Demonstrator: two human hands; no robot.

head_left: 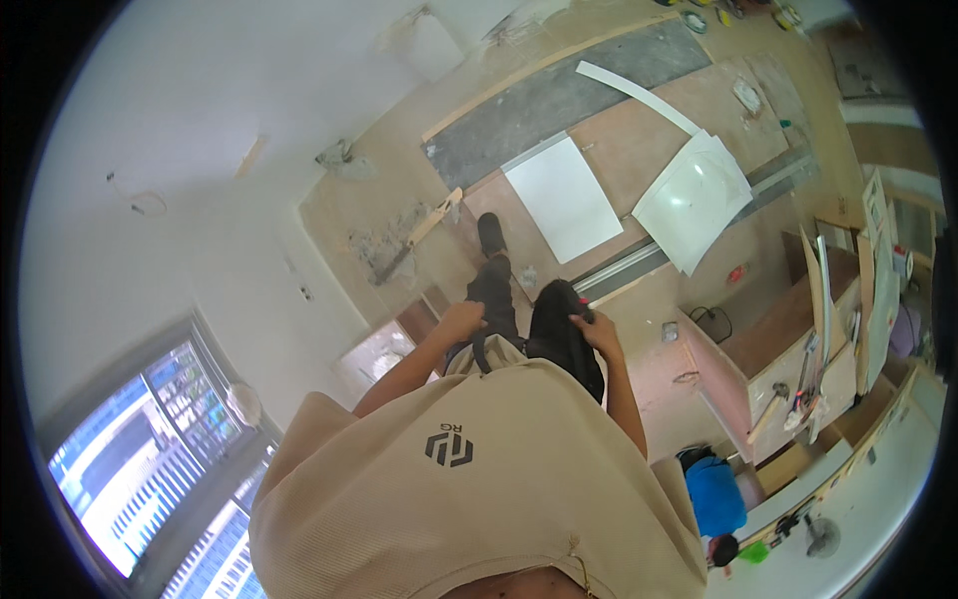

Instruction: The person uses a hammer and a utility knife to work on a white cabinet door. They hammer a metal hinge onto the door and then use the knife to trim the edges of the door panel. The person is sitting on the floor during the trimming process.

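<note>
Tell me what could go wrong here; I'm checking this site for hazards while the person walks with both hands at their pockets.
1. Tripping: white panels and a metal rail lie on the floor just ahead of the foot.
2. With the left hand and right hand at the trouser pockets, a stumble may be harder to break.
3. A hammer leans at the workbench edge and might get knocked off.

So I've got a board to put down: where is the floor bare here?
Bare plywood floor lies between the flat white panel and the white curved piece, and more beside the grey strip. Crowded: the workbench with the hammer, at right. Left hand and right hand rest at the person's thighs.
</note>
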